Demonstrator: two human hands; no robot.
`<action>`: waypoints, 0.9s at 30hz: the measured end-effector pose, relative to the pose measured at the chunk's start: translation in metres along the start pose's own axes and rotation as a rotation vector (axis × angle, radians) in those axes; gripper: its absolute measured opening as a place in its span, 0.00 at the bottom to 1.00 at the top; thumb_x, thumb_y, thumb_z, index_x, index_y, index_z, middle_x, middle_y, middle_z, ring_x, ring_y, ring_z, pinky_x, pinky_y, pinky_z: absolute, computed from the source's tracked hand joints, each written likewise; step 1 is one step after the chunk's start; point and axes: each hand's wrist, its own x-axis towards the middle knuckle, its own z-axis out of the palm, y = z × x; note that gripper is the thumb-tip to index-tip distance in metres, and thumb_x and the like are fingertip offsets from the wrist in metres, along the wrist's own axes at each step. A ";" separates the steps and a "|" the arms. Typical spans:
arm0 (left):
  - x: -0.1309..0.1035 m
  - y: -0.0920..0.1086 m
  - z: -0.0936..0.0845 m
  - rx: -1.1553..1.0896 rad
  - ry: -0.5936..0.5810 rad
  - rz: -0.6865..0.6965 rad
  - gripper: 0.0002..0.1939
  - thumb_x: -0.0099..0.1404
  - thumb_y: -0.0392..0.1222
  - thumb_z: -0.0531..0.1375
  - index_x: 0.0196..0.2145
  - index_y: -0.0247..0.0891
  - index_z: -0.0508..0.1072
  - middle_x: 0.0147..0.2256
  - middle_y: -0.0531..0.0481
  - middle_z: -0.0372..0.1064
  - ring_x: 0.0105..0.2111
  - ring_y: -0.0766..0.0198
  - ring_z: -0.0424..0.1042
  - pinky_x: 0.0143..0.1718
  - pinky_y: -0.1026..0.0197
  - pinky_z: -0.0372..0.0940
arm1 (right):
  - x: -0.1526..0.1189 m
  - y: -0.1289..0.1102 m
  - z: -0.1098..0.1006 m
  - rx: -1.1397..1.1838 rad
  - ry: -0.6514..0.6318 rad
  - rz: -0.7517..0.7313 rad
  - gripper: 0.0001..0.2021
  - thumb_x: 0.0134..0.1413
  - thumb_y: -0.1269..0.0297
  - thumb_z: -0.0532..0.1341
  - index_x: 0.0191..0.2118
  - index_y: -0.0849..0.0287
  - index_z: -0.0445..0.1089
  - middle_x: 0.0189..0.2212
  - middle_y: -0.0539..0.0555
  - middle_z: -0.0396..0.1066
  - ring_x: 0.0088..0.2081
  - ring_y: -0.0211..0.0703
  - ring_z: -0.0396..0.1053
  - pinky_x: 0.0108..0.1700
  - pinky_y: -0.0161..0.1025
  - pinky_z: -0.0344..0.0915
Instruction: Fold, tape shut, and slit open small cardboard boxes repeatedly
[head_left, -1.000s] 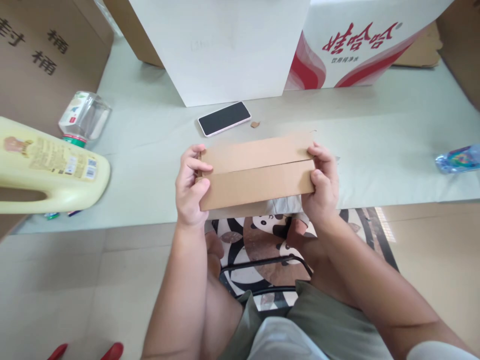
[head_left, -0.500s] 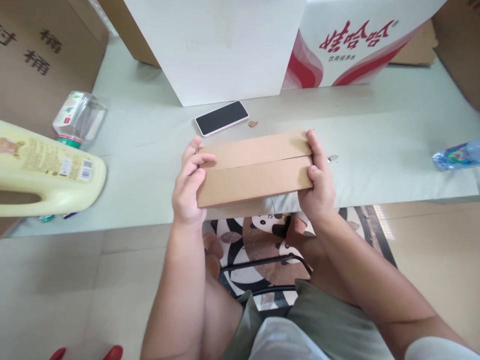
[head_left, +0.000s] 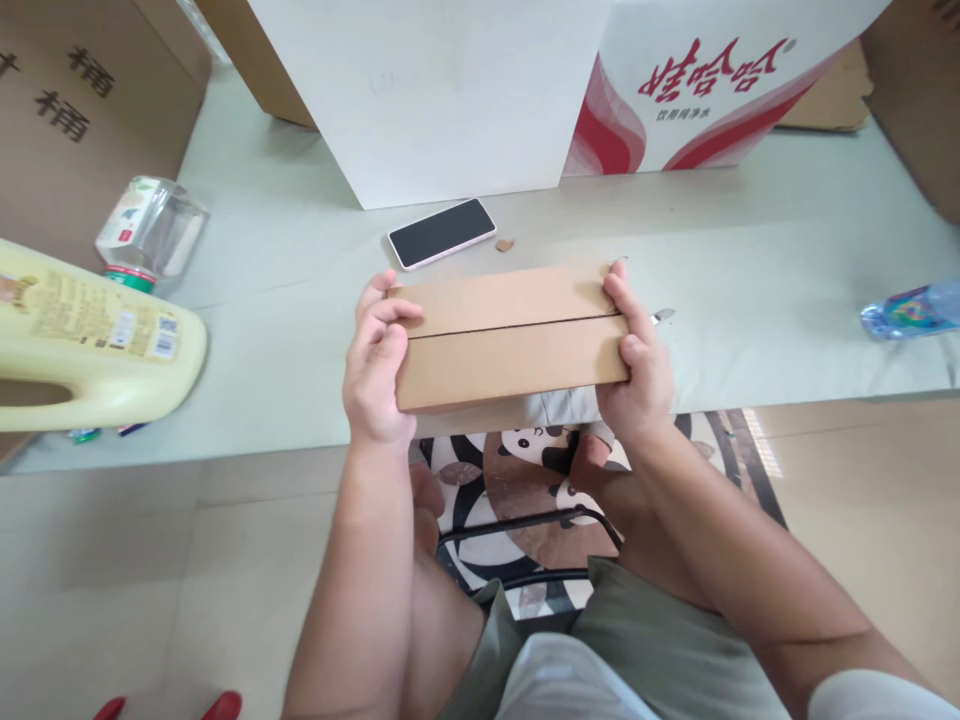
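Between my hands is a flat brown cardboard box (head_left: 514, 365), held over the front edge of the table with its long seam facing up. My left hand (head_left: 379, 375) grips the box's left end, the thumb and a finger lying on the top flaps. At the other end my right hand (head_left: 637, 365) is wrapped round the corner, with its fingers partly hidden behind the cardboard. The two top flaps lie almost level, a thin dark gap between them. Just past my right hand a small metal blade tip (head_left: 663, 316) shows; the rest of it is hidden.
A phone (head_left: 442, 233) and a small brown scrap (head_left: 505, 245) lie on the cloth-covered table (head_left: 780, 260). Large white cartons (head_left: 465, 110) stand behind. To the left are a yellow jug (head_left: 97, 345) and a clear bottle (head_left: 154, 230); a water bottle (head_left: 911, 310) lies right.
The seam between the flaps now shows as a dark line along the whole top; before, it was visible mainly at the right. My hands keep hold of both ends, shifting slightly.
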 end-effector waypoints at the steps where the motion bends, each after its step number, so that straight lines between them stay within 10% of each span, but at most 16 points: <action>1: 0.000 0.000 -0.001 0.006 0.002 0.003 0.15 0.61 0.59 0.66 0.35 0.45 0.80 0.62 0.50 0.65 0.68 0.46 0.58 0.72 0.41 0.52 | 0.000 0.001 0.000 0.000 -0.001 0.006 0.26 0.68 0.49 0.49 0.67 0.43 0.63 0.72 0.43 0.56 0.77 0.51 0.44 0.78 0.61 0.42; 27: 0.003 0.002 -0.004 0.004 0.016 -0.065 0.03 0.58 0.42 0.65 0.30 0.43 0.80 0.59 0.51 0.70 0.66 0.45 0.62 0.68 0.43 0.60 | 0.000 0.003 0.012 0.128 0.091 0.049 0.24 0.64 0.52 0.51 0.64 0.38 0.65 0.71 0.39 0.57 0.77 0.51 0.43 0.79 0.59 0.38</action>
